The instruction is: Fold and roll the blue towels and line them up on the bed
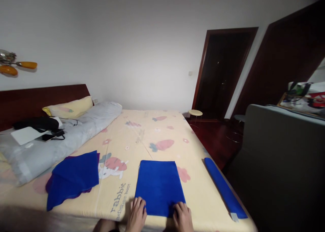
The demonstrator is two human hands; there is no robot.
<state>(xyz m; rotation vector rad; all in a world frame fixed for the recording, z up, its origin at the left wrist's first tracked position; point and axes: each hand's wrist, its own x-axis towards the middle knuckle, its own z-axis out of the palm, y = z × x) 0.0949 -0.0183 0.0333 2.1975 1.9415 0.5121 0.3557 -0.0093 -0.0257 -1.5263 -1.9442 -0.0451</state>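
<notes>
A blue cloth (159, 184) lies flat as a near rectangle at the front of the bed. My left hand (138, 211) is at its near left corner, with curled fingers closed on the edge. At the near right corner, my right hand (182, 215) has its fingers bent over the cloth in the same way. To the left, another blue cloth (76, 174) lies loosely over purple fabric, whose edges peek out. A long, narrow folded blue cloth (223, 188) with a white tag (234, 217) rests along the bed's right edge.
The bed (142, 134) has a cream carrot-print sheet. A grey rolled quilt (76, 137), a pillow (69, 107), a phone (48, 137) and a black bag (38, 123) are on the left. Beyond the right edge stand a stool (195, 113) and a dark grey panel (281, 164).
</notes>
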